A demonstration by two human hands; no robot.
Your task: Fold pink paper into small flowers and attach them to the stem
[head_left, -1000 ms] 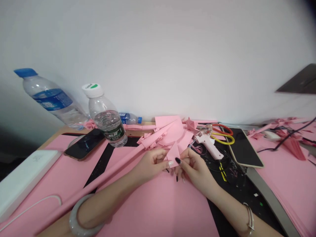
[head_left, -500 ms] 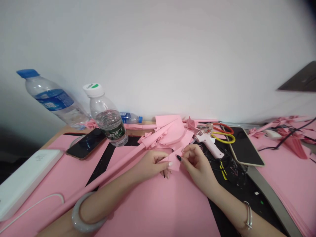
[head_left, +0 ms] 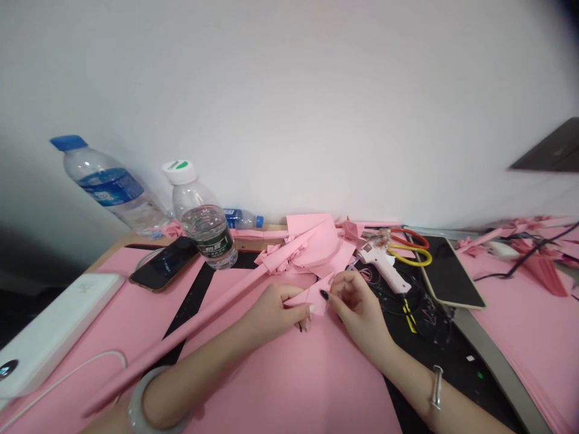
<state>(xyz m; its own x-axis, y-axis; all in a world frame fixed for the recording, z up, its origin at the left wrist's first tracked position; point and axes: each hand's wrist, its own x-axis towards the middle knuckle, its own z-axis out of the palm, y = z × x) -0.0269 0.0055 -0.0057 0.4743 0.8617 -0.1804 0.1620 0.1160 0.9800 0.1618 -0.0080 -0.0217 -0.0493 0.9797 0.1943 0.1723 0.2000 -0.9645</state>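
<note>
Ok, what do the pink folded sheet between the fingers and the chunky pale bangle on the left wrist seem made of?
The pink folded sheet looks like matte paper or thin card: sharp creases, no shine. The chunky pale bangle looks like polished stone or glass: smooth, softly sheened; unclear which.

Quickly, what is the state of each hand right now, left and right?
Left hand: closed, pinching a folded piece of pink paper.
Right hand: closed, pinching the same paper at its other side.
</note>
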